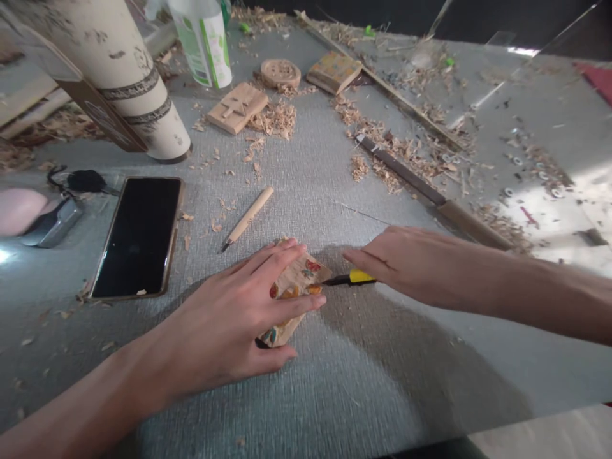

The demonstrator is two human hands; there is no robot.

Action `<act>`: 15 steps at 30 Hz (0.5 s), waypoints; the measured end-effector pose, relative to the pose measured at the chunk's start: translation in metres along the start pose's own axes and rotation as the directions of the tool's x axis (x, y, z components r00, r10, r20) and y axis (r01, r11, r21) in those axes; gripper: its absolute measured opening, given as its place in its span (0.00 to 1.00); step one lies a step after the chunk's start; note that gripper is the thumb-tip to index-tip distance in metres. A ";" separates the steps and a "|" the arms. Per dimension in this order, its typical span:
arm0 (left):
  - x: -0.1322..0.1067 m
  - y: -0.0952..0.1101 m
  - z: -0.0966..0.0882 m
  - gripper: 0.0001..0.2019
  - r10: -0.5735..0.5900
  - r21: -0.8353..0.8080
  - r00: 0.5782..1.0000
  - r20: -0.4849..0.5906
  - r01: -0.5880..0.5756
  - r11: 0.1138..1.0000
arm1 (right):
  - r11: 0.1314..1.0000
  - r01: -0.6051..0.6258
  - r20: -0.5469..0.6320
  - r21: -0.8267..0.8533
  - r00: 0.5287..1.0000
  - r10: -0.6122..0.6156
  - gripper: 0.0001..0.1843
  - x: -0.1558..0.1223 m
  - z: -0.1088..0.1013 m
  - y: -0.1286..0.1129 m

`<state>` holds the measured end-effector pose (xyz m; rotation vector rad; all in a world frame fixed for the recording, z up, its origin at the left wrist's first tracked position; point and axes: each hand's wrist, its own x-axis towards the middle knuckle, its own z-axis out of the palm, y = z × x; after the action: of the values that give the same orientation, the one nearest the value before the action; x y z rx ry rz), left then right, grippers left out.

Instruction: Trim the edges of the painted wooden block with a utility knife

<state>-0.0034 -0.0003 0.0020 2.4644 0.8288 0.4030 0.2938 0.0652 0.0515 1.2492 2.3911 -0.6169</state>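
My left hand presses down over a piece of carved wood that lies on the table, its fingers spread round the edges. Red, orange and blue-green patches of paint show on the wood; much of it is hidden under my fingers. A black and yellow carving knife is gripped in my right hand, its dark front end pointing left and meeting the wood's right side. The exact shape of its blade is too small to tell. Just beyond my left hand lies a wooden-handled carving tool.
On the left are a phone, a tall patterned cup and a pink item. Farther back stand a white-green bottle, a carved wood block, a round piece and a painted block. A dark strip lies among shavings.
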 end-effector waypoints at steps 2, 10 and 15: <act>0.000 -0.001 0.001 0.33 0.012 -0.002 1.000 -0.006 -0.012 1.000 | 1.000 -0.007 0.033 0.006 0.999 0.007 0.33 0.006 -0.004 0.004; -0.001 0.002 0.005 0.30 0.005 -0.022 0.999 -0.039 -0.006 1.000 | 0.997 -0.009 0.077 -0.073 0.997 0.015 0.30 0.018 -0.008 0.006; -0.002 0.006 0.003 0.29 -0.001 -0.009 1.000 -0.021 0.001 1.000 | 0.988 -0.079 -0.107 -0.131 0.992 0.065 0.33 -0.001 0.013 -0.013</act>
<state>-0.0006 -0.0065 0.0023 2.4551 0.8353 0.4326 0.2852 0.0516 0.0438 1.3311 2.4126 -0.3708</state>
